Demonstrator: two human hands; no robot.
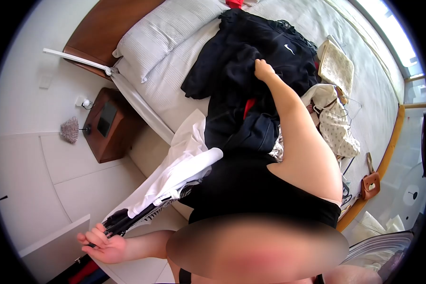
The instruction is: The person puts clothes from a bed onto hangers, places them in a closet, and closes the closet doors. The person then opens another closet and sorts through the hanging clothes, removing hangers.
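Observation:
At the lower left, my left hand has its fingers curled round the ends of dark hangers. A white garment and some dark and striped clothes extend from these hangers towards my body. My right hand is closed on the fabric of a black garment with a small white logo, spread on the bed. Below it on the bed's near side lies more dark clothing, with a bit of red showing. The fingertips of my right hand are partly hidden in the cloth.
A grey pillow lies by the wooden headboard. Right of the black garment are a folded cream cloth and a patterned white garment. A brown pouch sits near the bed's edge. A wooden nightstand stands left.

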